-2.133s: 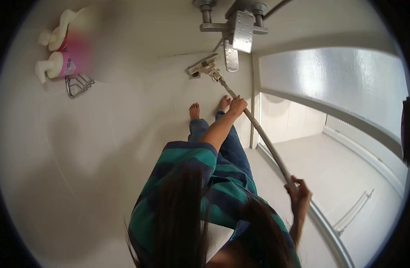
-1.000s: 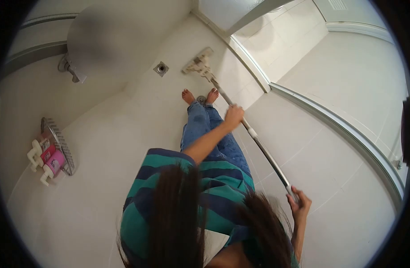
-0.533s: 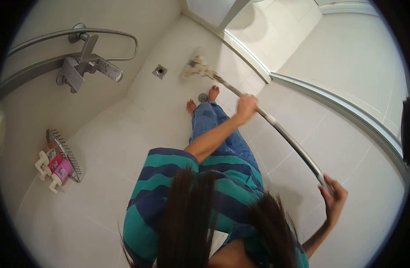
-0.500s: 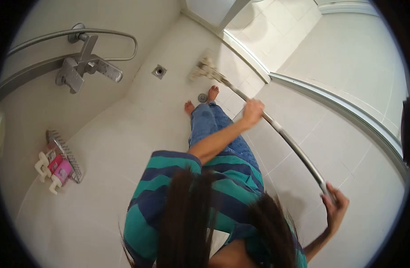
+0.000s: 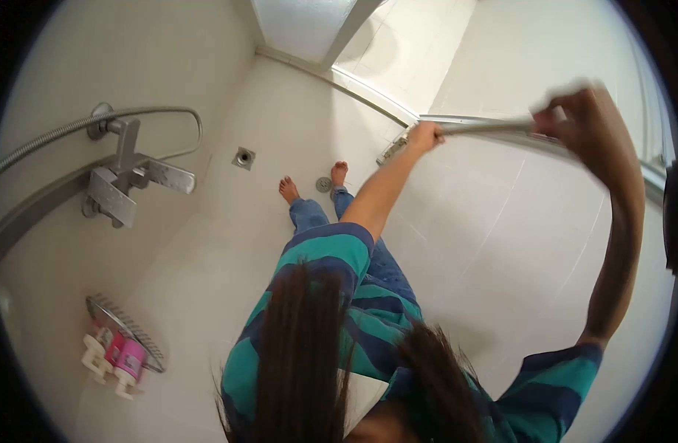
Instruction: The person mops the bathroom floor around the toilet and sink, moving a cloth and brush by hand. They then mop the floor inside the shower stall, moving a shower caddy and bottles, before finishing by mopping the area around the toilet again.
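I hold a long metal mop pole (image 5: 486, 127) with both hands, raised nearly level against the tiled wall on the right. My left hand (image 5: 426, 136) grips the pole close to the flat mop head (image 5: 395, 148), which presses on the wall tiles. My right hand (image 5: 586, 118), blurred by motion, grips the pole's far end high up. My bare feet (image 5: 288, 188) stand on the white tiled floor beside a small round drain (image 5: 323, 184).
A shower mixer with hose (image 5: 128, 173) juts from the left wall. Below it hangs a wire rack with pink and white bottles (image 5: 121, 354). A square floor drain (image 5: 243, 157) lies ahead. A curved shower door rail (image 5: 368, 103) borders the floor.
The mop head left the floor and swung up onto the right wall. My right hand rose from waist height to well above my shoulder; the view turned.
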Demonstrator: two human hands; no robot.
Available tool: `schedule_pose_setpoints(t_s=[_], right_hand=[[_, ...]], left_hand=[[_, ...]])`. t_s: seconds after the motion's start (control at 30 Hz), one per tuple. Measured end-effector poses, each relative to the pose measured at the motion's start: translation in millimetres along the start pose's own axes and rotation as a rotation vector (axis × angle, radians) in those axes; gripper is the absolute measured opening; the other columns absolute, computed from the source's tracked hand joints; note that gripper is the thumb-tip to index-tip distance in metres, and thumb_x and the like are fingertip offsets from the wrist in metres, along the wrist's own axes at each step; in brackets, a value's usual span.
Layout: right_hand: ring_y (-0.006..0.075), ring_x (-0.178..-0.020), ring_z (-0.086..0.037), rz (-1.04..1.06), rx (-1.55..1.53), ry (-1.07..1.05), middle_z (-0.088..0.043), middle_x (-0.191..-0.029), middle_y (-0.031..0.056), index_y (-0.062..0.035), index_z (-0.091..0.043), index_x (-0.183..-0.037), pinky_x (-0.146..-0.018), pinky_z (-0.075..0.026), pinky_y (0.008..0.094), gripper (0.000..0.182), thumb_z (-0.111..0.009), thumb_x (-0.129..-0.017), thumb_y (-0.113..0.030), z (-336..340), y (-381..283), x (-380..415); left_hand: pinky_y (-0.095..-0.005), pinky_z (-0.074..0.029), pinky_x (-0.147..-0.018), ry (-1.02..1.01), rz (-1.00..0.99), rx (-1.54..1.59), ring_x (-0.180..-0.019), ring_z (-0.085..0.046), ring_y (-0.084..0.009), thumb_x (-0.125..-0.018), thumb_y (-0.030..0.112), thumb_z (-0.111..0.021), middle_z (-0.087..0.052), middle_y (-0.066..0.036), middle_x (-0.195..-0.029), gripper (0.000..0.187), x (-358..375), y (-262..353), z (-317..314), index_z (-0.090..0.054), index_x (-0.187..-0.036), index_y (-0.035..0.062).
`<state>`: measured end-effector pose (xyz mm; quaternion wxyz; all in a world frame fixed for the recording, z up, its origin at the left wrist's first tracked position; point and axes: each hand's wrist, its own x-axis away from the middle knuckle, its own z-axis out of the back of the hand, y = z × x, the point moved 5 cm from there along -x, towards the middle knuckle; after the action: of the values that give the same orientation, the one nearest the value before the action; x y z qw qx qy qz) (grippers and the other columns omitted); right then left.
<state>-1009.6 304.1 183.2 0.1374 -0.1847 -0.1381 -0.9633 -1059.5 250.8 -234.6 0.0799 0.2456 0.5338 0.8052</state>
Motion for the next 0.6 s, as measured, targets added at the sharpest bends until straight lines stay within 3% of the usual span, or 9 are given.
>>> schedule_pose_setpoints(t_s=[0.03,0.07,0.1,0.13,0.2,0.27,0.4,0.5,0.6], right_hand=[[0.0114,-0.049,-0.056,0.141,-0.051,0.082,-0.06,-0.057,0.0063,-0.0018,-0.066,-0.074,-0.043,-0.039,0.0223,0.012,-0.069,-0.068,-0.012,8,-15,-15],[0.0117,-0.055,-0.059,0.01,0.022,-0.107,-0.062,-0.064,0.0067,-0.0034,-0.065,-0.072,-0.044,-0.044,0.0202,0.006,-0.068,-0.069,-0.008,10,-21,-40],[0.0165,-0.063,-0.061,-0.012,0.0,-0.211,-0.063,-0.07,0.0096,-0.0049,-0.066,-0.077,-0.051,-0.047,0.0271,0.014,-0.066,-0.071,-0.018,32,-50,-44],[0.0163,-0.063,-0.061,0.032,0.005,-0.199,-0.063,-0.07,0.0095,-0.0049,-0.066,-0.076,-0.051,-0.047,0.0269,0.014,-0.066,-0.071,-0.017,50,-80,-43],[0.0157,-0.062,-0.061,0.148,0.001,-0.114,-0.063,-0.07,0.0092,-0.005,-0.066,-0.076,-0.051,-0.048,0.0263,0.012,-0.066,-0.071,-0.016,68,-116,-35],[0.0152,-0.062,-0.061,0.239,-0.012,-0.027,-0.063,-0.07,0.009,-0.0051,-0.066,-0.075,-0.05,-0.048,0.0258,0.011,-0.066,-0.071,-0.015,80,-141,-26],[0.0141,-0.061,-0.061,0.402,-0.058,0.14,-0.063,-0.07,0.0086,-0.0053,-0.066,-0.074,-0.05,-0.049,0.0246,0.008,-0.066,-0.07,-0.012,92,-170,-7],[0.0133,-0.06,-0.061,0.501,-0.09,0.244,-0.063,-0.07,0.0083,-0.0054,-0.066,-0.073,-0.049,-0.049,0.0238,0.006,-0.067,-0.07,-0.011,97,-177,8],[0.0125,-0.059,-0.061,0.577,-0.156,0.307,-0.063,-0.069,0.008,-0.0055,-0.066,-0.073,-0.049,-0.05,0.023,0.004,-0.067,-0.07,-0.009,85,-168,15]], left_hand=[[-0.0356,-0.048,-0.062,0.011,0.025,0.02,-0.069,-0.061,-0.0225,-0.066,0.031,-0.068,-0.063,-0.005,-0.07,0.017,-1,-6,16,-0.066,-0.072,0.0147],[-0.0354,-0.048,-0.062,0.024,0.053,0.043,-0.069,-0.061,-0.0224,-0.067,0.033,-0.069,-0.063,-0.006,-0.071,0.021,0,-14,32,-0.066,-0.072,0.0128],[-0.0357,-0.047,-0.064,0.046,0.063,0.037,-0.07,-0.06,-0.0226,-0.067,0.036,-0.069,-0.063,-0.007,-0.072,0.026,1,-22,49,-0.065,-0.072,0.0109],[-0.036,-0.047,-0.065,0.069,0.069,0.03,-0.072,-0.06,-0.0227,-0.067,0.039,-0.069,-0.063,-0.008,-0.073,0.03,0,-31,68,-0.065,-0.072,0.0089],[-0.0339,-0.047,-0.058,0.245,-0.005,0.0,-0.06,-0.06,-0.0218,-0.065,0.041,-0.071,-0.063,-0.011,-0.065,0.038,-1,-56,109,-0.065,-0.07,0.0039],[-0.0375,-0.047,-0.062,0.296,0.047,-0.016,-0.069,-0.06,-0.0259,-0.063,0.047,-0.069,-0.063,-0.01,-0.072,0.041,5,-89,156,-0.063,-0.07,0.007],[-0.0395,-0.047,-0.064,0.494,0.212,-0.233,-0.072,-0.061,-0.0287,-0.067,0.04,-0.066,-0.064,-0.01,-0.073,0.035,70,-76,266,-0.063,-0.07,0.006],[-0.041,-0.047,-0.065,0.654,0.126,-0.253,-0.071,-0.06,-0.0307,-0.069,0.036,-0.064,-0.063,-0.011,-0.072,0.03,92,-90,300,-0.063,-0.07,0.0059],[-0.0415,-0.046,-0.065,0.675,0.204,-0.335,-0.07,-0.059,-0.0316,-0.069,0.035,-0.063,-0.062,-0.011,-0.07,0.027,123,-93,311,-0.063,-0.07,0.0076]])
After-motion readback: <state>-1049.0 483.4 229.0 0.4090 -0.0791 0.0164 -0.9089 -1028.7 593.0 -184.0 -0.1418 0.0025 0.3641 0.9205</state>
